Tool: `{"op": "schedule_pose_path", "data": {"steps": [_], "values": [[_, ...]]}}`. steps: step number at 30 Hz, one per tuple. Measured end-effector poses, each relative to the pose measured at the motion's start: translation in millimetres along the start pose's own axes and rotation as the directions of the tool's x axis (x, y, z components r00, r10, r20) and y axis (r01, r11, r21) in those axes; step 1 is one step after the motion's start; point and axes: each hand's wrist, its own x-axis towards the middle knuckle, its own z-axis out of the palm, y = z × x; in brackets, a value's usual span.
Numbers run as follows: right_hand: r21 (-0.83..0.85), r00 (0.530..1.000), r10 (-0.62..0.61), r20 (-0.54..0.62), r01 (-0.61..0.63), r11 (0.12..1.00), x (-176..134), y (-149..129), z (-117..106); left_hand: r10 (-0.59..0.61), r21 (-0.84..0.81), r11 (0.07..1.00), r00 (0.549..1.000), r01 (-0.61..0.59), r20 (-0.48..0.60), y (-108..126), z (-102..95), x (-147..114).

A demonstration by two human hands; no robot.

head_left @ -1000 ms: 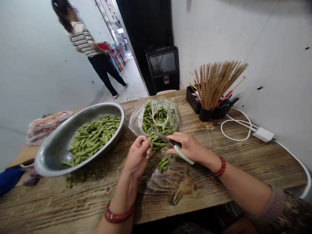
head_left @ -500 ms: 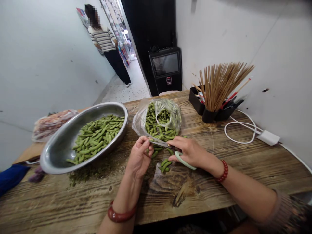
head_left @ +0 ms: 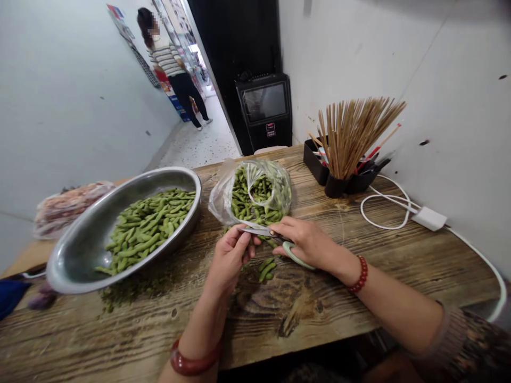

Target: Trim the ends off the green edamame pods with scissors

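My right hand (head_left: 305, 242) is wrapped round a pair of scissors (head_left: 297, 254) with pale green handles, its blades pointing left. At the blade tips my left hand (head_left: 231, 252) is closed in a pinch; what lies between its fingertips is too small and hidden to make out. Just beyond both hands sits a clear plastic bag (head_left: 223, 194) full of green soybean pods (head_left: 259, 186). A few loose pods (head_left: 266, 269) lie on the wooden table below the scissors. To the left, a tilted metal basin (head_left: 74, 266) holds a heap of pods (head_left: 149, 226).
Small green trimmings (head_left: 131, 292) lie under the basin. A bag of pinkish food (head_left: 72, 205) is at far left. At right stand a black holder (head_left: 315, 162) with wooden skewers (head_left: 355, 138) and a white cable adapter (head_left: 429, 218). A person (head_left: 171, 69) stands near the doorway.
The whole view has shifted slightly, moving the table things a little leftward. Both hands stay close together at the scissors. The person at the back has stepped farther off.
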Motion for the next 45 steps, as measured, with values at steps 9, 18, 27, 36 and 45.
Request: {"op": "schedule_pose_path", "data": {"steps": [9, 18, 27, 36, 45], "values": [[0.072, 1.0, -0.008, -0.006, 0.008, 0.997, 0.0, -1.2, -1.1, 0.025, 0.087, 0.996, 0.999, -0.029, 0.046, 0.8, 3.2, -2.3], [0.111, 1.0, -0.016, 0.0, 0.016, 0.994, 0.3, -2.2, 0.0, 0.066, 0.179, 0.981, 0.994, -0.08, 0.083, -3.5, -1.1, -0.2], [0.13, 1.0, -0.03, -0.001, 0.029, 0.991, 0.4, -1.1, -3.8, 0.018, 0.123, 0.992, 0.994, -0.031, 0.112, -0.2, -1.7, -0.2], [0.212, 0.96, 0.108, -0.257, -0.053, 0.976, 4.8, 14.9, -0.5, -0.056, -0.024, 0.998, 0.992, 0.059, 0.11, 4.4, -2.8, 3.5], [0.236, 0.973, 0.088, -0.212, -0.037, 0.971, 4.0, 9.3, -0.2, 0.215, 0.723, 0.547, 0.906, -0.422, 0.365, -22.6, 4.5, 6.6]]}}
